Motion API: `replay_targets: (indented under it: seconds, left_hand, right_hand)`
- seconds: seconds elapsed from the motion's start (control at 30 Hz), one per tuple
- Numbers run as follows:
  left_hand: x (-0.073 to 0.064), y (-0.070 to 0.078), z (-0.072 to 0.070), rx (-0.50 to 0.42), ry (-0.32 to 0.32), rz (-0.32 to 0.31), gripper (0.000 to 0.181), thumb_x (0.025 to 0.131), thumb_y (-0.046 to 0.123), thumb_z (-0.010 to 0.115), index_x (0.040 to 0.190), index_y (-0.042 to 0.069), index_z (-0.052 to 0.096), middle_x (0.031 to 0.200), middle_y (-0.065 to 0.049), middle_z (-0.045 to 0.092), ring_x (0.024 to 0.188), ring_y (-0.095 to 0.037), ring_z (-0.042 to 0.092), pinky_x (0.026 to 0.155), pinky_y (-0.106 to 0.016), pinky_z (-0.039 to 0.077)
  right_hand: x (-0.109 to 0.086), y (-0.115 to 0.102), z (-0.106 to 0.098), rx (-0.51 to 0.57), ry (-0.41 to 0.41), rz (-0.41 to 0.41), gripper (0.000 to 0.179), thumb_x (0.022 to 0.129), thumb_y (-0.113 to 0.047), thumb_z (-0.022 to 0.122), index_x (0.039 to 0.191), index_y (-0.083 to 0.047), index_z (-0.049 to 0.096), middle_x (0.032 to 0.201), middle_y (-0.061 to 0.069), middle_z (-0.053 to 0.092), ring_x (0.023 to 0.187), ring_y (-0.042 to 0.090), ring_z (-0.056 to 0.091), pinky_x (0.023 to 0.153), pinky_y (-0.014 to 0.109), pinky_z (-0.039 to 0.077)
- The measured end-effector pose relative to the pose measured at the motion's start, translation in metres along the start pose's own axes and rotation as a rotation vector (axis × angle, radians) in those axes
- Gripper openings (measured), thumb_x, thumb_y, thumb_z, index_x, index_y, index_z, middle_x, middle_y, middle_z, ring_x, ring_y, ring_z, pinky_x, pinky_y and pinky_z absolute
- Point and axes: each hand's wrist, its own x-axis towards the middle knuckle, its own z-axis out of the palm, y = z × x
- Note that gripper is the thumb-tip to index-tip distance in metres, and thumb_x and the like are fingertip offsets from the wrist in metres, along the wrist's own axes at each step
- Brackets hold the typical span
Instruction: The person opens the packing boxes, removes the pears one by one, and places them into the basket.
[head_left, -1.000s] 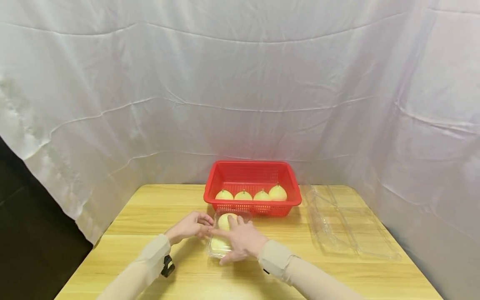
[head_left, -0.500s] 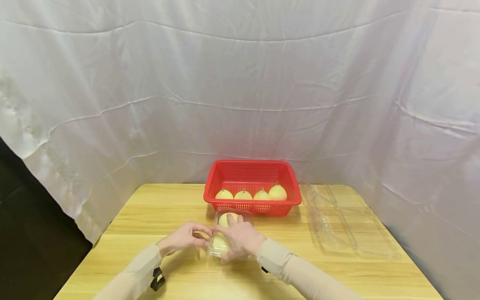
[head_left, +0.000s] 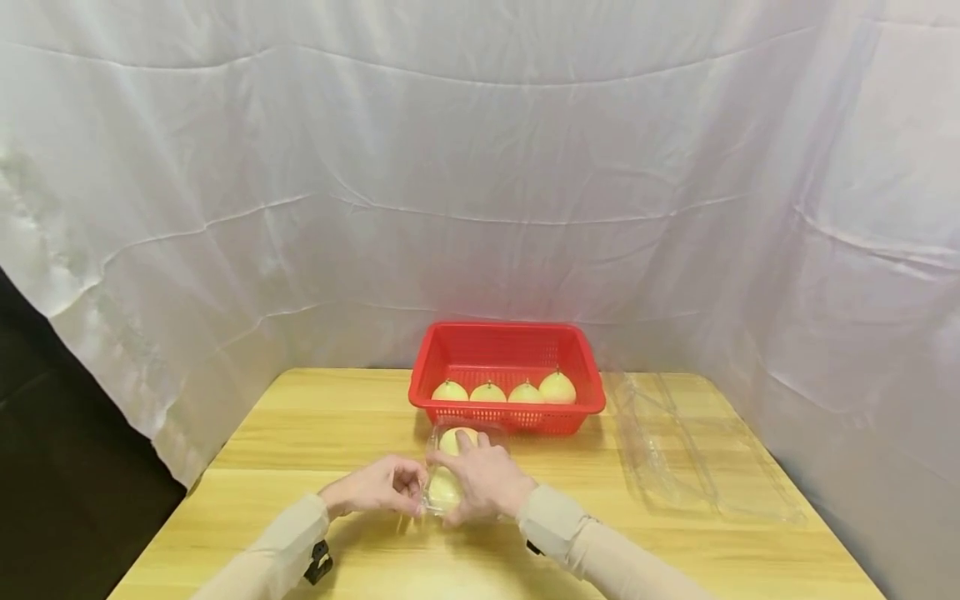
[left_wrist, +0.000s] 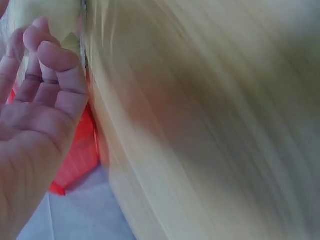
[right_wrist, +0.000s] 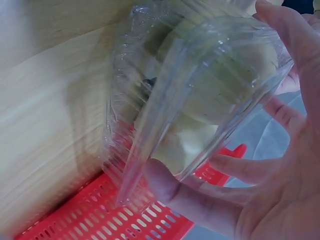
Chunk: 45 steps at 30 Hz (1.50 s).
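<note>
A clear plastic clamshell box [head_left: 437, 505] with yellow pears [head_left: 445, 487] inside lies on the table in front of the red basket. My right hand [head_left: 487, 479] is spread over its lid and holds it, thumb toward the near side. In the right wrist view, that hand's fingers [right_wrist: 172, 192] reach around the rim of the box. At the box's near left corner, my left hand [head_left: 378, 486] pinches the edge with thumb and forefinger. Its other fingers [left_wrist: 60, 57] are curled in the left wrist view.
The red perforated basket [head_left: 506, 329] stands behind the box, with several pears [head_left: 557, 388] in a row inside. On the right lie clear plastic boxes [head_left: 675, 450]. A pale curtain [head_left: 480, 167] hangs around the back and sides of the wooden table [head_left: 300, 433].
My left hand drew back from the box's left side, then came in at its near left corner. My right hand stays over the lid, nearly still.
</note>
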Motion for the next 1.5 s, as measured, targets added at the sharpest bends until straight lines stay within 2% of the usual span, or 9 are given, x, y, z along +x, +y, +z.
replay_targets:
  seconds: [0.13,0.27,0.47,0.53,0.73,0.93,1.27,1.37,1.5]
  left_hand:
    - [0.000,-0.001,0.003,-0.031,0.032,-0.004,0.016,0.088,0.013,0.070,0.088,-0.003,0.067,0.072,-0.014,0.062,0.061,-0.004,0.052,0.057,-0.017,0.045]
    - [-0.001,-0.001,0.004,-0.037,0.023,-0.030,0.016,0.090,0.013,0.068,0.088,-0.004,0.067,0.076,-0.030,0.062,0.058,-0.006,0.053,0.056,-0.020,0.047]
    - [0.004,0.001,-0.001,-0.048,0.080,-0.065,0.012,0.092,0.010,0.064,0.098,0.000,0.063,0.080,-0.004,0.063,0.064,-0.010,0.053,0.057,-0.022,0.046]
    - [0.006,0.001,-0.003,-0.048,0.101,-0.076,0.012,0.092,0.009,0.064,0.100,0.000,0.062,0.080,0.000,0.061,0.065,-0.011,0.053,0.057,-0.023,0.045]
    - [0.011,0.002,-0.004,-0.025,0.149,-0.088,0.009,0.093,0.008,0.062,0.099,0.002,0.063,0.080,-0.005,0.062,0.067,-0.015,0.055,0.058,-0.026,0.048]
    - [0.019,0.003,-0.002,0.011,0.259,-0.089,0.010,0.095,0.010,0.061,0.098,0.001,0.059,0.082,-0.020,0.063,0.068,-0.020,0.058,0.059,-0.029,0.048]
    - [0.042,0.006,-0.004,0.001,0.481,-0.196,0.031,0.091,0.003,0.060,0.119,0.001,0.048,0.086,-0.012,0.061,0.069,-0.019,0.059,0.064,-0.038,0.053]
    - [0.049,0.002,-0.008,0.006,0.493,-0.195,0.039,0.090,0.004,0.063,0.127,0.000,0.050,0.086,-0.012,0.062,0.065,-0.018,0.059,0.060,-0.037,0.052]
    - [0.056,-0.004,-0.015,0.035,0.454,-0.170,0.042,0.087,0.001,0.062,0.128,-0.001,0.055,0.087,-0.012,0.062,0.063,-0.016,0.057,0.056,-0.033,0.050]
  right_hand:
    - [-0.001,-0.002,-0.001,0.039,0.009,0.002,0.090,0.061,-0.069,0.079,0.140,-0.044,0.043,0.131,0.008,0.053,0.104,0.031,0.055,0.064,0.037,0.050]
    - [-0.002,-0.004,0.000,0.042,-0.009,0.003,0.092,0.060,-0.071,0.078,0.140,-0.045,0.042,0.130,0.009,0.053,0.107,0.032,0.055,0.065,0.038,0.050]
    - [-0.005,0.000,0.000,0.007,0.002,0.019,0.096,0.059,-0.075,0.076,0.142,-0.047,0.037,0.130,0.008,0.052,0.107,0.030,0.054,0.068,0.039,0.051]
    - [-0.006,0.001,0.000,0.016,0.003,0.017,0.096,0.060,-0.075,0.075,0.144,-0.046,0.037,0.131,0.008,0.051,0.108,0.030,0.055,0.069,0.039,0.052]
    - [-0.007,0.003,-0.002,0.039,-0.022,0.013,0.095,0.065,-0.075,0.072,0.146,-0.046,0.033,0.132,0.009,0.050,0.107,0.029,0.054,0.068,0.038,0.052]
    - [-0.006,0.003,-0.002,0.046,-0.033,0.007,0.094,0.067,-0.072,0.072,0.148,-0.048,0.030,0.135,0.009,0.048,0.109,0.029,0.053,0.070,0.038,0.051]
    - [-0.004,0.001,-0.002,-0.015,-0.027,-0.009,0.089,0.068,-0.072,0.072,0.145,-0.048,0.034,0.132,0.008,0.052,0.109,0.030,0.056,0.067,0.037,0.052]
    - [-0.004,0.002,-0.002,-0.030,-0.030,-0.009,0.089,0.067,-0.072,0.071,0.145,-0.047,0.036,0.132,0.008,0.053,0.110,0.030,0.056,0.069,0.038,0.053]
    - [-0.004,0.004,-0.002,-0.021,-0.027,-0.014,0.088,0.067,-0.073,0.071,0.145,-0.047,0.037,0.133,0.008,0.052,0.111,0.030,0.056,0.071,0.039,0.053]
